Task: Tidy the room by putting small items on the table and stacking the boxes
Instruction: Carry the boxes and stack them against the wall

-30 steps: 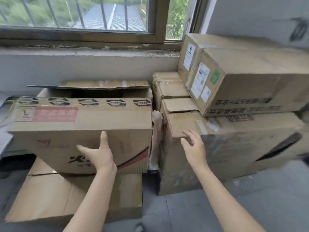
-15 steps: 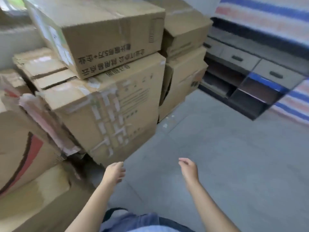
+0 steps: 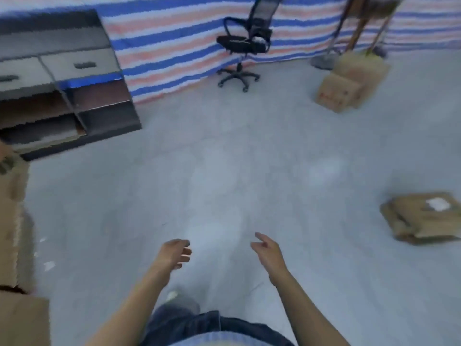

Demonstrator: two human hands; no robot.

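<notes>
Both my hands hang empty in front of me over bare grey floor. My left hand (image 3: 175, 253) has loosely curled fingers and holds nothing. My right hand (image 3: 268, 250) is relaxed with fingers spread, also empty. A flat cardboard box (image 3: 424, 221) lies on the floor to the right. Two cardboard boxes (image 3: 349, 83) stand together on the floor at the far right, near the striped sheet. The edge of the stacked boxes (image 3: 12, 233) shows along the left border. The picture is blurred by motion.
A black office chair (image 3: 244, 43) stands against the blue, pink and white striped sheet (image 3: 169, 46) at the back. A grey desk with drawers and open shelves (image 3: 62, 83) is at the far left. Poles and a stand base (image 3: 324, 61) sit behind the far boxes.
My view has swung right, away from the box stack by the window toward the open room. My left hand left the box it touched; both hands dropped low and empty.
</notes>
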